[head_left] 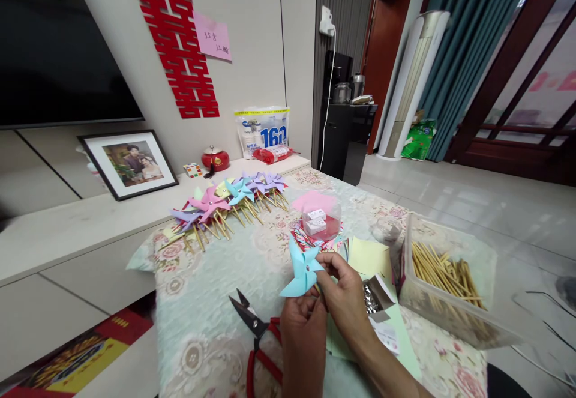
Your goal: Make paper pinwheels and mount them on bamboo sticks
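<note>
A light-blue paper pinwheel (303, 269) is held up over the table between both hands. My left hand (304, 323) is closed beneath it, fingers bunched at its lower edge, where part of a stick shows. From the right, my right hand (344, 290) pinches the pinwheel near its centre with thumb and fingers. Red-handled scissors (256, 329) lie with blades apart to the left of my left hand. Close by my right forearm sits a small box of metal pins or fasteners (371, 299), on pale green paper sheets (407, 341).
Finished pinwheels on sticks (216, 203) lie in a row at the back left. A clear plastic tub (335, 215) with small white boxes stands behind my hands. To the right, a plastic bin (450, 320) holds many sticks. Yellow paper (369, 257) lies beside the tub.
</note>
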`<state>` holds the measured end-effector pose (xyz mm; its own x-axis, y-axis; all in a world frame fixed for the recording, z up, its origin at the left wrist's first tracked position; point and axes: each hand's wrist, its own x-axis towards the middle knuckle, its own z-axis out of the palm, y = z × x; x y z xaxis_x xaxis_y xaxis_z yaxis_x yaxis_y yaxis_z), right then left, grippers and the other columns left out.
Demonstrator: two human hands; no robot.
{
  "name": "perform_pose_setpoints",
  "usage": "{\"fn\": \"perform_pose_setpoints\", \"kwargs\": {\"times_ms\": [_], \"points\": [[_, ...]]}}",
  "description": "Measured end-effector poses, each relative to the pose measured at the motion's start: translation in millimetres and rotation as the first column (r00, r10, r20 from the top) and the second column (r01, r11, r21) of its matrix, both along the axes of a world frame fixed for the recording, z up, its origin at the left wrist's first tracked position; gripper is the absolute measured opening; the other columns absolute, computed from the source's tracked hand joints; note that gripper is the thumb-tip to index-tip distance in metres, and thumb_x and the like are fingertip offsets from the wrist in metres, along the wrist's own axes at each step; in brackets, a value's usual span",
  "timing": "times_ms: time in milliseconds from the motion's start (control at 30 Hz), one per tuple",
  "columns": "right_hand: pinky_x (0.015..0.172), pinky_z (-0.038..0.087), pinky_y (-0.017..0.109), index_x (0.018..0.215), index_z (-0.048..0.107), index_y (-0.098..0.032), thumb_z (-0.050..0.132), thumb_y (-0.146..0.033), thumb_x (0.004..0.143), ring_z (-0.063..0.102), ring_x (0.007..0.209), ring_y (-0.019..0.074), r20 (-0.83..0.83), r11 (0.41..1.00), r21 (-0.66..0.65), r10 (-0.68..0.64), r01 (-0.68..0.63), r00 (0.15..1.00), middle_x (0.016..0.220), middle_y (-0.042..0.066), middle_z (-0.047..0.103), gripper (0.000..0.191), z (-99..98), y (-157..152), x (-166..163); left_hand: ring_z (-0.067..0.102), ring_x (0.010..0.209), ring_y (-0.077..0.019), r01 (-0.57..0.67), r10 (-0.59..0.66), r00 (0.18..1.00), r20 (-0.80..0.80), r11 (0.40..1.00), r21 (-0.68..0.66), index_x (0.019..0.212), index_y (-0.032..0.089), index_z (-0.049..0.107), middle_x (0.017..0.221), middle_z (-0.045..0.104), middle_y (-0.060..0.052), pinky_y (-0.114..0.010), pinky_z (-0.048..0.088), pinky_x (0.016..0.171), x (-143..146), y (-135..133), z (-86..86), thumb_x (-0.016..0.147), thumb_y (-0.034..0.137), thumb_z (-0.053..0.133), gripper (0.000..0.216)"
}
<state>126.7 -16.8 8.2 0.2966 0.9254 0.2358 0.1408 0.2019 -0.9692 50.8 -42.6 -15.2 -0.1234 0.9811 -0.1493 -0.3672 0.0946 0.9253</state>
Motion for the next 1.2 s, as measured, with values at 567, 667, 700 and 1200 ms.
{"fn": "perform_pose_setpoints", "kwargs": {"times_ms": [567, 667, 700, 1200], "points": [[0.079, 0.045, 0.034, 0.091, 0.069, -0.020, 0.049, -0.036, 0.094, 0.064, 0.087, 0.0237, 0.502, 0.944, -0.175, 0.331, -0.281, 0.799, 0.092, 0.006, 0.071, 0.026, 4.4, -6, 5, 0.056, 0.066, -0.0089, -0.232, 0.227, 0.886, 0.403, 0.972, -0.037, 0.094, 0.015, 0.072, 0.085, 0.065, -0.003, -0.019, 0.043, 0.055, -71, 46, 5.2, 0.051, 0.027, 0.093, 0.049], [0.075, 0.044, 0.031, 0.085, 0.068, -0.021, 0.049, -0.035, 0.094, 0.065, 0.083, 0.0224, 0.483, 0.903, -0.244, 0.428, -0.352, 0.764, 0.086, 0.004, 0.071, 0.026, -1.8, -5, 2, 0.057, 0.069, -0.0095, -0.245, 0.224, 0.858, 0.462, 0.969, -0.015, 0.095, 0.016, 0.072, 0.088, 0.064, -0.002, -0.020, 0.045, 0.058, -78, 50, 1.6, 0.054, 0.024, 0.092, 0.046], [0.074, 0.044, 0.030, 0.084, 0.069, -0.021, 0.049, -0.034, 0.093, 0.065, 0.082, 0.0219, 0.472, 0.893, -0.254, 0.449, -0.371, 0.758, 0.085, 0.004, 0.071, 0.025, -5.0, -4, 1, 0.057, 0.070, -0.0099, -0.253, 0.230, 0.850, 0.474, 0.967, -0.015, 0.095, 0.017, 0.072, 0.088, 0.063, -0.002, -0.021, 0.045, 0.060, -79, 51, 0.3, 0.055, 0.024, 0.092, 0.046], [0.063, 0.040, 0.025, 0.073, 0.059, -0.019, 0.050, -0.030, 0.085, 0.057, 0.069, 0.0177, 0.482, 0.891, -0.275, 0.453, -0.361, 0.750, 0.070, 0.001, 0.063, 0.019, -29.8, 4, -15, 0.064, 0.077, -0.0159, -0.234, 0.206, 0.814, 0.542, 0.972, -0.017, 0.107, 0.017, 0.071, 0.107, 0.070, -0.012, -0.026, 0.048, 0.065, -80, 50, -1.1, 0.062, 0.033, 0.088, 0.051]]}}
